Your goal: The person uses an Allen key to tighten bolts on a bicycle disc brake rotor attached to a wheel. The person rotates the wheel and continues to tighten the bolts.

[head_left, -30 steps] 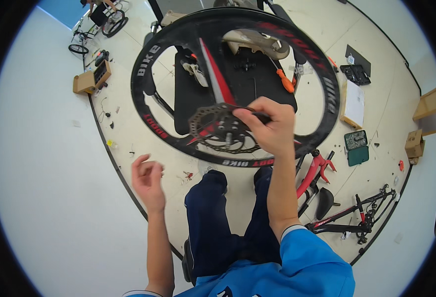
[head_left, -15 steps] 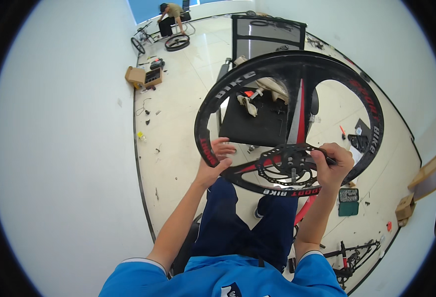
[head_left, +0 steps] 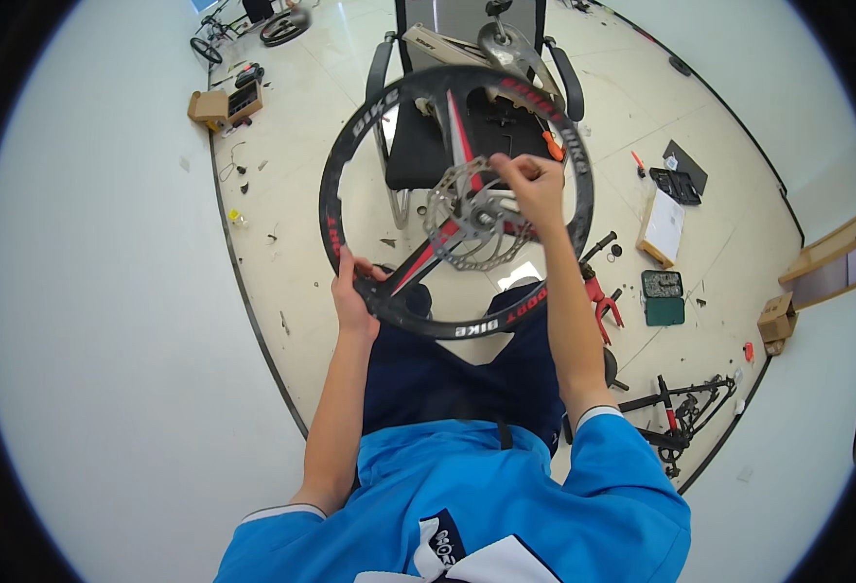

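- Spoked wheel (head_left: 486,220) held up over the lap, in front of the black chair (head_left: 413,163); brake disc (head_left: 445,245) seen mounted at its hub.
- Rim gripped at lower left by the left hand (head_left: 355,299); thumb and fingers closed on it.
- Right hand (head_left: 535,187) held narrow, fingers curled toward thumb, by the disc's upper right edge; whether anything is pinched, or the disc touched, cannot be told.
- Green case (head_left: 665,312) laid open on the floor, to the right; far half filled with small greyish pieces (head_left: 661,283), too small to be identified.
- Black case (head_left: 683,194) opened beyond it; dark contents not made out.
- Cardboard box (head_left: 207,107) set by the left wall, flap folded out; dark items (head_left: 244,101) contained, kind unclear.
- Brown carton (head_left: 776,321) placed near the right wall; contents cannot be seen.
- Orange-handled screwdriver (head_left: 553,147) and pale frame part (head_left: 439,46) rested on the chair.
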The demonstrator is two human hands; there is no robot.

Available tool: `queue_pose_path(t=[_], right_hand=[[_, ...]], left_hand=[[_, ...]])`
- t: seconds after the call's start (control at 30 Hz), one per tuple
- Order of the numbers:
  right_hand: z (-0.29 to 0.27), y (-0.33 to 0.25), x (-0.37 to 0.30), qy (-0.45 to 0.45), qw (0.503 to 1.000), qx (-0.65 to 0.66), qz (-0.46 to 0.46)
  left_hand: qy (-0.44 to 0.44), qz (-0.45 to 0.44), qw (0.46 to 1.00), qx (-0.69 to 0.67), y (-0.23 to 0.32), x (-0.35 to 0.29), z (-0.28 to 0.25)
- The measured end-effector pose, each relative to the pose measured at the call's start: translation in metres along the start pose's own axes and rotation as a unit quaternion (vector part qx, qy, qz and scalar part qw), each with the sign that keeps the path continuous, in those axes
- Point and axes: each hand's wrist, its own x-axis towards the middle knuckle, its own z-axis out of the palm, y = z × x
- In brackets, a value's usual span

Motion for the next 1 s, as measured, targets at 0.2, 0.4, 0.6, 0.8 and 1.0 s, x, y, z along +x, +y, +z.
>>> queue_pose_path(t=[0.2,0.4,0.6,0.8,1.0], right_hand=[[0.003,0.096,0.004,0.012,0.996,-0.009,0.092],[-0.011,0.19,0.036,0.097,0.986,-0.031,0.135],[-0.018,0.227,0.072,0.141,0.981,-0.039,0.131],[-0.016,0.257,0.116,0.18,0.976,-0.071,0.103],[-0.005,0.263,0.168,0.218,0.971,-0.082,0.05]], left_hand=[[0.051,-0.068,0.996,0.002,-0.041,0.044,-0.023],[0.047,-0.032,0.993,0.101,-0.086,0.141,-0.004],[0.056,-0.028,0.989,0.135,-0.117,0.221,0.013],[-0.003,0.046,0.974,0.222,-0.121,0.294,0.03],[-0.059,0.144,0.905,0.396,-0.11,0.347,0.057]])
